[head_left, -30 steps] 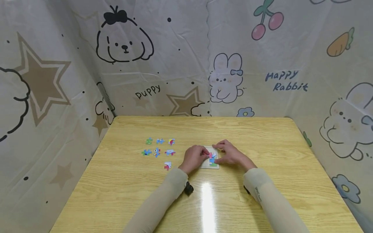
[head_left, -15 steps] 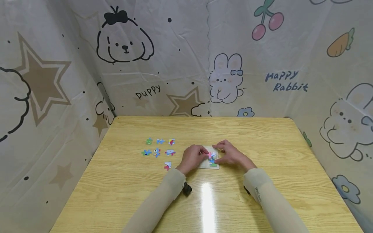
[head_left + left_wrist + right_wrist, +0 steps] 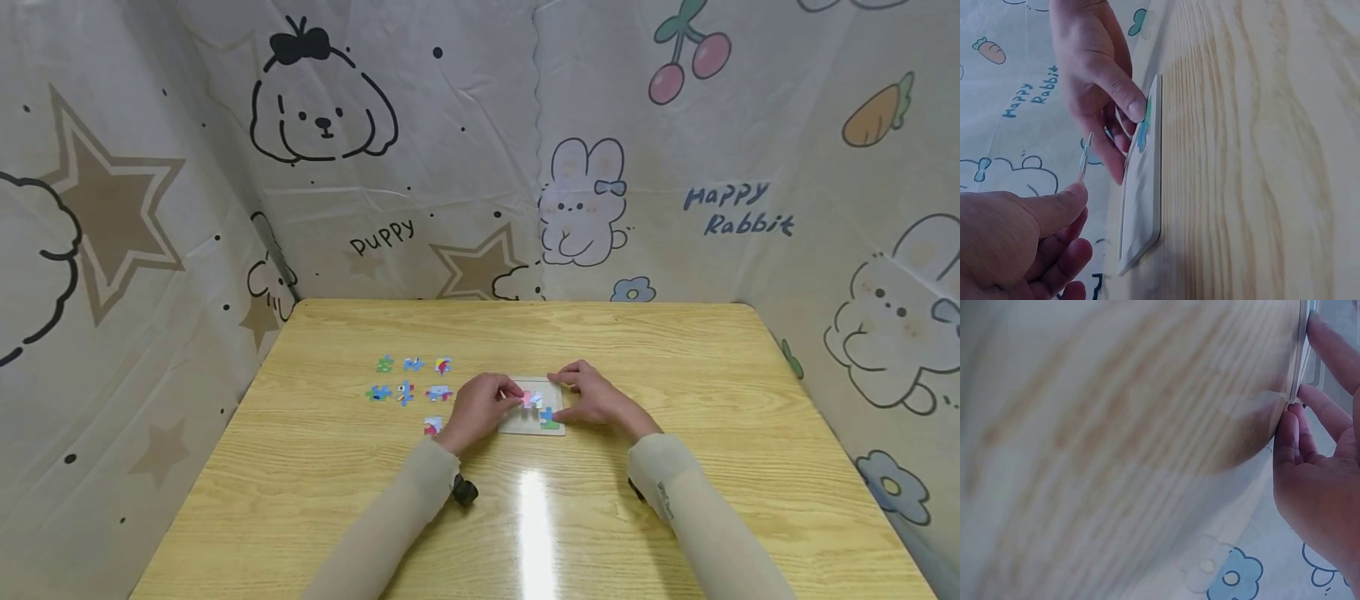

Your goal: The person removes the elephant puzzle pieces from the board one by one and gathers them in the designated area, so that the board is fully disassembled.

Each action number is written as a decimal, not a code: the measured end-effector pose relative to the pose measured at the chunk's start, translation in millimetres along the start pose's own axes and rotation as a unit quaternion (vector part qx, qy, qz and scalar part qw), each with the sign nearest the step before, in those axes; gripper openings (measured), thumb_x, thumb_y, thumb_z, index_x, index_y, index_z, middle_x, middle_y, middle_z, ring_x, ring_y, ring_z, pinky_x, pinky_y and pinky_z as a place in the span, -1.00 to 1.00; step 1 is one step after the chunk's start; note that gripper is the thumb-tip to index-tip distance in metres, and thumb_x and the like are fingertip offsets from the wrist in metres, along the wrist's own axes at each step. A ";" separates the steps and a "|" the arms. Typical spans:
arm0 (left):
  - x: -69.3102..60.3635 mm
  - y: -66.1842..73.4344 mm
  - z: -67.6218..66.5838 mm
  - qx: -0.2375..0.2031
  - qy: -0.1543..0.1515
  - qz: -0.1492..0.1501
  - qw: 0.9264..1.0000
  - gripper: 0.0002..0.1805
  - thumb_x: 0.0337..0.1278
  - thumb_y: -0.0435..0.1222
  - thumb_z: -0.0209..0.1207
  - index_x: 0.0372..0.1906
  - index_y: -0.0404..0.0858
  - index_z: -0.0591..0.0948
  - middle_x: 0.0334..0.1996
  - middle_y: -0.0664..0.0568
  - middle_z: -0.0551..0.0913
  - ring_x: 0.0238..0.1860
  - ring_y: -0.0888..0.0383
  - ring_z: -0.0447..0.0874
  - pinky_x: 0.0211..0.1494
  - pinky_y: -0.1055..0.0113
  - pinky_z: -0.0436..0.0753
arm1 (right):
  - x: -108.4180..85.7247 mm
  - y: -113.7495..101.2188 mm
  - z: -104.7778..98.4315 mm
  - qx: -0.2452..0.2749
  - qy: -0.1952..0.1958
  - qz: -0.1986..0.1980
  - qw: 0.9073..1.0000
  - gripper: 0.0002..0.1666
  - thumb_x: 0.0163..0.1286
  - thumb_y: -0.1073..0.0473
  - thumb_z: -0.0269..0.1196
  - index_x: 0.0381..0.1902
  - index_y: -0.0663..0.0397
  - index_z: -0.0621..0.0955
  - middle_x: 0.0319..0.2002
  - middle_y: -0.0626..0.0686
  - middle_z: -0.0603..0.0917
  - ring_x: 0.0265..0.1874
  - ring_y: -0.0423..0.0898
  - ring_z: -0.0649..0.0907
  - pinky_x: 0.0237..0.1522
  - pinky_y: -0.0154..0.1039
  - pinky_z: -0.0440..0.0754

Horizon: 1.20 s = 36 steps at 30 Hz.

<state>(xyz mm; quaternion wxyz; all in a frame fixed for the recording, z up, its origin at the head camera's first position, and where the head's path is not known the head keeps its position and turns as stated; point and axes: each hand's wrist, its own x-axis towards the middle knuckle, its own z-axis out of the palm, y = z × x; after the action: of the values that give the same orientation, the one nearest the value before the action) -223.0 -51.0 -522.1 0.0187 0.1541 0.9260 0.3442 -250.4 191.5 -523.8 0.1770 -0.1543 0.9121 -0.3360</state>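
My left hand [image 3: 480, 407] pinches a pink, white and blue jigsaw puzzle piece [image 3: 534, 400] between thumb and fingers. In the left wrist view that piece [image 3: 1085, 156] is seen nearly edge-on, raised off the pale puzzle board [image 3: 1140, 209]. The board [image 3: 517, 426] lies flat on the table. One blue and green puzzle piece [image 3: 551, 421] sits at its lower right corner. My right hand [image 3: 594, 397] holds the board at its right side, thumb beside that corner piece and a finger at the top edge. In the right wrist view its fingertips [image 3: 1286, 428] meet the board's edge.
Left of the board, several loose puzzle pieces lie on the wooden table [image 3: 675, 367], among them a green one [image 3: 385, 364], a yellow and red one [image 3: 443, 365] and a red and white one [image 3: 432, 426]. A printed curtain [image 3: 465, 100] stands behind the table.
My left hand has lifted the pink and white piece from beside the corner piece and moved it left. The right hand has stayed at the board's edge.
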 end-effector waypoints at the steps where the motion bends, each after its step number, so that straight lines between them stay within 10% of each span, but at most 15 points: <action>1: -1.6 -1.2 -1.7 -0.002 0.001 0.002 1.000 -0.94 0.30 -0.22 0.38 -0.20 -0.08 0.80 -0.32 0.19 0.73 -0.33 0.28 0.54 -0.19 0.37 0.55 | 0.0 0.0 0.0 0.000 0.000 0.001 1.000 -0.08 0.25 0.10 0.55 0.52 0.08 0.43 0.36 0.25 0.34 0.31 0.31 0.49 0.37 0.20 0.47; 36: -81.7 -86.8 -89.8 -0.009 0.054 -0.034 0.998 -0.95 0.28 -0.21 0.39 -0.21 -0.06 0.78 -0.24 0.16 0.75 -0.26 0.22 0.56 -0.24 0.33 0.50 | -1.8 -0.1 0.6 -0.007 -0.003 0.008 1.000 -0.07 0.27 0.06 0.53 0.53 0.03 0.41 0.39 0.23 0.33 0.35 0.27 0.46 0.40 0.20 0.43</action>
<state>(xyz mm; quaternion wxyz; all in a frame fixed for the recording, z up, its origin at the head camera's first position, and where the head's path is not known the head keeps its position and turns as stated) -181.6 -194.3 -515.3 -0.0182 0.1036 0.9272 0.3594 -248.6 191.8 -523.7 0.1818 -0.1492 0.9150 -0.3278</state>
